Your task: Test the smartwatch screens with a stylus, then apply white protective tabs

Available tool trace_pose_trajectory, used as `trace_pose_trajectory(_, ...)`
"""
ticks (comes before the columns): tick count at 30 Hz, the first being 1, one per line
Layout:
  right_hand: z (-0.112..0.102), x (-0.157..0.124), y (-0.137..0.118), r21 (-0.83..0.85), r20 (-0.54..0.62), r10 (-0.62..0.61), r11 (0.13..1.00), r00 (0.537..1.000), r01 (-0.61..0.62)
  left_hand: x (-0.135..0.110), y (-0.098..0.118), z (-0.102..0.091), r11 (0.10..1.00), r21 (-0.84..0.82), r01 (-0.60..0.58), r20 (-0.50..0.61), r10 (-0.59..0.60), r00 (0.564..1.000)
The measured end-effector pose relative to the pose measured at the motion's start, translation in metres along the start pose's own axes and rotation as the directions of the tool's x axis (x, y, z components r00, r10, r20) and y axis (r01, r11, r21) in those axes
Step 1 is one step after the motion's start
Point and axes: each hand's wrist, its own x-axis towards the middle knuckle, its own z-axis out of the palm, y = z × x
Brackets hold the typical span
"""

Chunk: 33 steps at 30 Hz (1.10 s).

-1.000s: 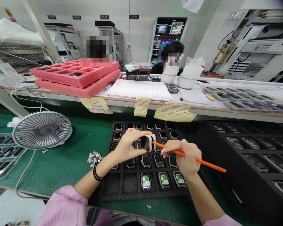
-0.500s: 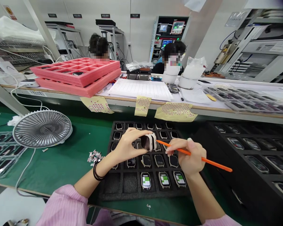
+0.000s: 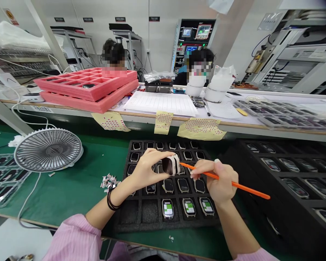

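Note:
Between the thumb and fingers of my left hand (image 3: 146,166) is a smartwatch body (image 3: 168,165), tilted on edge, its dark screen facing left and a gap showing along its light frame. My right hand (image 3: 220,179) grips a thin orange stick (image 3: 244,187) like a pen. The stick's tip is at the right side of the watch, by the gap; I cannot tell whether it is inside. Below both hands lies a black foam tray (image 3: 157,225) holding rows of watch bodies. Several in the front row, such as this lit watch (image 3: 168,209), show green and white screens.
A grey fan (image 3: 49,149) stands at left, near small scraps (image 3: 109,182). More watches fill a black foam tray (image 3: 260,188) at right. Red foam trays (image 3: 97,103) and paper sheets (image 3: 160,103) lie on the shelf ahead. Two people sit beyond it.
Both hands hold nearly the same pose, with the stick's tip still at the watch's side. The stick's free end has shifted very slightly right. The view has moved a little.

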Motion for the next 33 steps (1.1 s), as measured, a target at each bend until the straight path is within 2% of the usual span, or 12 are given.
trace_pose_trajectory(10,0.001,0.0,0.002,-0.018,0.014,-0.04,0.999,0.999,0.04,-0.001,0.0,0.001,1.0,0.022,-0.005,-0.009,0.005,1.0)
trace_pose_trajectory(17,-0.005,0.001,0.001,-0.02,0.042,-0.026,0.999,0.999,0.027,-0.002,0.001,0.0,1.0,0.028,-0.012,0.011,0.012,1.0)
trace_pose_trajectory(23,0.0,0.0,0.001,-0.011,0.025,-0.012,1.0,1.0,0.013,-0.002,0.004,0.0,0.999,0.04,0.006,-0.01,-0.006,1.0)
trace_pose_trajectory(29,-0.003,0.0,-0.003,-0.014,0.033,-0.003,1.0,0.999,0.003,-0.006,0.011,-0.009,0.994,0.078,0.083,0.043,-0.086,0.995)
trace_pose_trajectory(33,-0.008,0.002,-0.004,-0.021,-0.026,-0.015,1.0,1.0,0.015,-0.021,0.012,-0.022,0.975,0.105,0.195,0.087,-0.205,0.975)
